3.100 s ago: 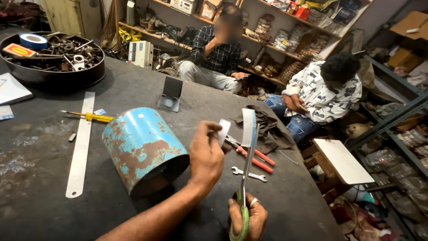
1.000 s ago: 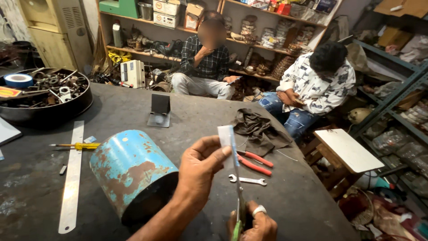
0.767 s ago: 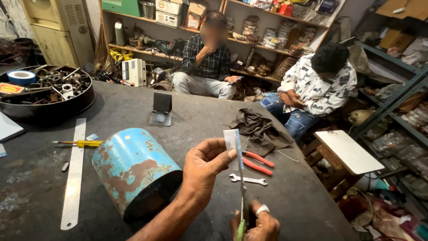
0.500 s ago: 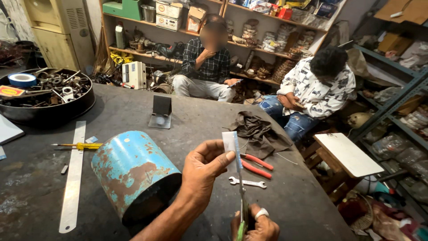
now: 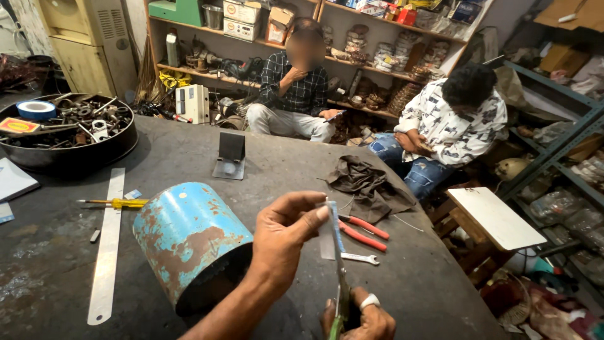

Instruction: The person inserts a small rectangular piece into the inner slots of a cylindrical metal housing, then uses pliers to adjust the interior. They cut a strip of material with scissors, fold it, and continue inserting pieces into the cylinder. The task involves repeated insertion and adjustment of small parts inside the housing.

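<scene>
While both my hands work above the desk (image 5: 440,296), this is how things lie.

Left hand: my left hand (image 5: 286,236) has its fingers (image 5: 302,203) pinched together on a small pale strip (image 5: 326,242), thumb against forefinger, raised in front of me.

Right hand: my right hand (image 5: 358,318), a ring on one finger, is wrapped around the green handles of the scissors (image 5: 340,277), low at the near edge.

Strip: upright, long axis near vertical, touching the blades just right of my left fingertips.

Scissors: long axis runs up and away from my right hand, the tip pointing up at the strip's top; I cannot tell whether the blades are apart.

Beside my left wrist: a rusty blue tin (image 5: 189,239) on its side, open mouth toward me.

Beyond my fingers: red-handled pliers (image 5: 362,230), a small spanner (image 5: 360,257), a dark rag (image 5: 365,186).

Far left of my hands: a steel ruler (image 5: 107,242), a yellow screwdriver (image 5: 119,203), a round tray (image 5: 75,154) of metal parts with a blue tape roll (image 5: 36,109) and a flat red-and-yellow packet (image 5: 16,125).

Far shelves: boxes, one green (image 5: 179,11), two pale with red print (image 5: 242,19), one brown (image 5: 280,24).
</scene>
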